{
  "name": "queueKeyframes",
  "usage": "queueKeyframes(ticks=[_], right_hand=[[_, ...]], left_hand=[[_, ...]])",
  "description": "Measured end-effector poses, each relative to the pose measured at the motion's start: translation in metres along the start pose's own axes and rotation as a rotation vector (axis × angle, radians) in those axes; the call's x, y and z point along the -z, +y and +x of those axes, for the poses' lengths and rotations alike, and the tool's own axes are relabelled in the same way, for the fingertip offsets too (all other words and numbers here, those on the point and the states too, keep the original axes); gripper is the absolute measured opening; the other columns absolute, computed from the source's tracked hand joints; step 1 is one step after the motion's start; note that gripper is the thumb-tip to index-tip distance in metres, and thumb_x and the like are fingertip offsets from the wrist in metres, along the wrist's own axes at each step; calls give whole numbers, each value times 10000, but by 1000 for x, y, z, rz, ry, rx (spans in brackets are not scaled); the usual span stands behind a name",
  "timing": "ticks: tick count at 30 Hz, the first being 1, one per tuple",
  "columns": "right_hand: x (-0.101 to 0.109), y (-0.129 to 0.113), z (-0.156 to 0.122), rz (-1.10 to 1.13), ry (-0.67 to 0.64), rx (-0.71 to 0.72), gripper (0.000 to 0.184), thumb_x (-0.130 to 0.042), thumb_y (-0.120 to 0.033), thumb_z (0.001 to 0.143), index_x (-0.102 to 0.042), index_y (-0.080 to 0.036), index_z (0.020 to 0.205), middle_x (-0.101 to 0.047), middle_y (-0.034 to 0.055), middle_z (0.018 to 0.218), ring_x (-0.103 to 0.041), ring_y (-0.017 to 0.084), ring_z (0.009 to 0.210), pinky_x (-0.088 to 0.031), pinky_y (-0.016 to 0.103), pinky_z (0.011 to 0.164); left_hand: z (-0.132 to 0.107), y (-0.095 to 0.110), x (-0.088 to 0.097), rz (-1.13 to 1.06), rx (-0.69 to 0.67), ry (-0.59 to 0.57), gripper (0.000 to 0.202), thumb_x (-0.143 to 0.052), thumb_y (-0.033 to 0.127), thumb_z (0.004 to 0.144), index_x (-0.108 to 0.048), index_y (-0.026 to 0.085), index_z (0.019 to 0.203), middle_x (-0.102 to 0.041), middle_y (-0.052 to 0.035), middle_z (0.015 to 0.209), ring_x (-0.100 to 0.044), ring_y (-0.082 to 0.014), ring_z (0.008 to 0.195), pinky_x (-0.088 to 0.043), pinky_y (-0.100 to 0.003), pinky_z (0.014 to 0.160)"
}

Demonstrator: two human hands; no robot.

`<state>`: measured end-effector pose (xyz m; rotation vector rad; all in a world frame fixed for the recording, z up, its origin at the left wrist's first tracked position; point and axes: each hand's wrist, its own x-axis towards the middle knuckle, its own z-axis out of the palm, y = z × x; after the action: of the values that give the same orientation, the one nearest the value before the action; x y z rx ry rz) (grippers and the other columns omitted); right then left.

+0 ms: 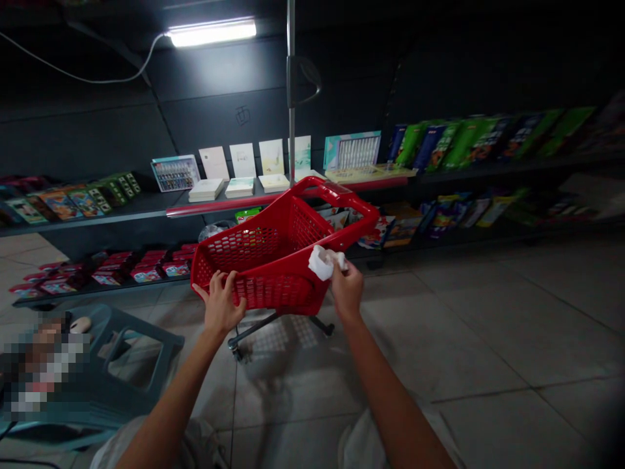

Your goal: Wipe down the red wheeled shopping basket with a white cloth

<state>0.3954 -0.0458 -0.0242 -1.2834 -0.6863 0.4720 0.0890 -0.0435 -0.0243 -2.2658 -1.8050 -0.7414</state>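
My left hand [222,301] grips the near rim of the red shopping basket [278,257]: light, stiff plastic. My right hand [346,286] pinches a soft white cloth [323,262] against its side.

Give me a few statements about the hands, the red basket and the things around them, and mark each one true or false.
1. The left hand grips the basket at its near edge. True.
2. The right hand is empty. False: it holds a white cloth against the basket.
3. The basket is blue. False: it is red, on a wheeled frame.
4. A lit tube lamp hangs above the shelves. True.
5. A teal stool stands to the right of the basket. False: it stands to the left.
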Motion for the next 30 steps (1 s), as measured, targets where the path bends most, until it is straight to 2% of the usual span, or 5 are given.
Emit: queueKeyframes(ticks=[6, 12, 19, 25, 30], right_hand=[[-3, -22, -6, -251, 136, 469, 613, -644, -456, 887, -542, -116, 1387, -629, 211, 1307, -610, 320, 1226, -486, 513, 1088], [-6, -35, -12, -535, 48, 675, 842, -611, -262, 876, -270, -181, 1642, -422, 225, 1485, -402, 388, 1419, -372, 637, 1178], [11, -51, 4, -673, -19, 826, 658, -449, -140, 887, -487, -200, 1541, -480, 158, 1545, -341, 332, 1524, -252, 634, 1263], [30, -70, 10, -664, 18, 888, 542, -439, -188, 912, -563, -199, 1440, -502, 164, 1551, -356, 327, 1540, -196, 637, 1280], [42, -90, 15, -559, 20, 878, 556, -407, -163, 904, -552, -189, 1440, -498, 173, 1550, -355, 328, 1541, -254, 612, 1266]], left_hand=[[3, -11, -7, -64, -29, 27, 623, -573, 326, 870, -490, 216, 1478, -523, -176, 1468, -367, -386, 1510, 93, -770, 1226], [10, -30, -15, -145, -54, 21, 610, -594, 334, 856, -500, 235, 1451, -530, -182, 1453, -321, -400, 1545, 142, -790, 1192], [26, -60, -18, -426, -94, 28, 437, -609, 376, 863, -622, 242, 1279, -634, -134, 1317, -271, -387, 1582, 5, -696, 1279], [34, -76, -13, -554, -32, 88, 266, -567, 408, 866, -671, 237, 1041, -693, -94, 1179, -418, -349, 1484, -155, -620, 1291], [33, -88, -12, -513, 125, 181, 218, -510, 397, 902, -665, 245, 883, -704, -77, 1137, -474, -348, 1406, 99, -686, 1259]])
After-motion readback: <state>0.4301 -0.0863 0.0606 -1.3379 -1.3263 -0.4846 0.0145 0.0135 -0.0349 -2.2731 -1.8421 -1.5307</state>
